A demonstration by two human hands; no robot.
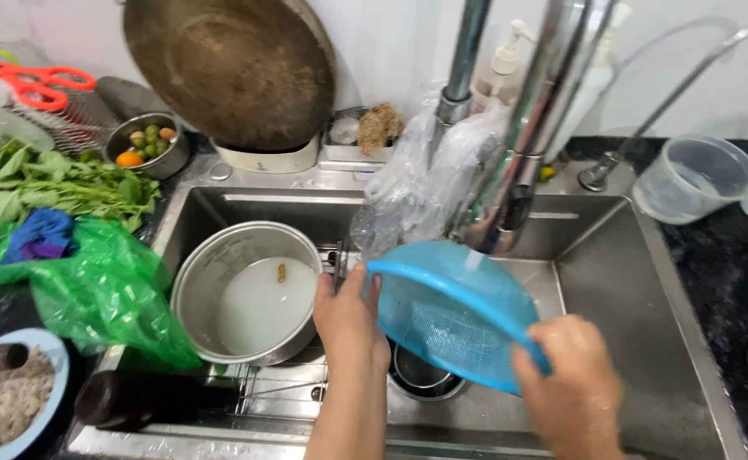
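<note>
Right hand (pixel 574 383) and left hand (pixel 348 319) are each gripping the blue strainer's (pixel 450 315) rim, tilting it under the tap (pixel 510 209) over the sink (pixel 646 341), right of the pot (pixel 250 290); rinsing seems underway, needing steady turning.

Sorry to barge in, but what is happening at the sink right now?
A person is holding a blue plastic strainer tilted under the faucet, with the left hand on its near rim and the right hand gripping the other side. It sits above the drain of the steel sink. Beside it, a metal pot holds cloudy water. Leafy greens and a green plastic bag lie on the counter to the left.
</note>
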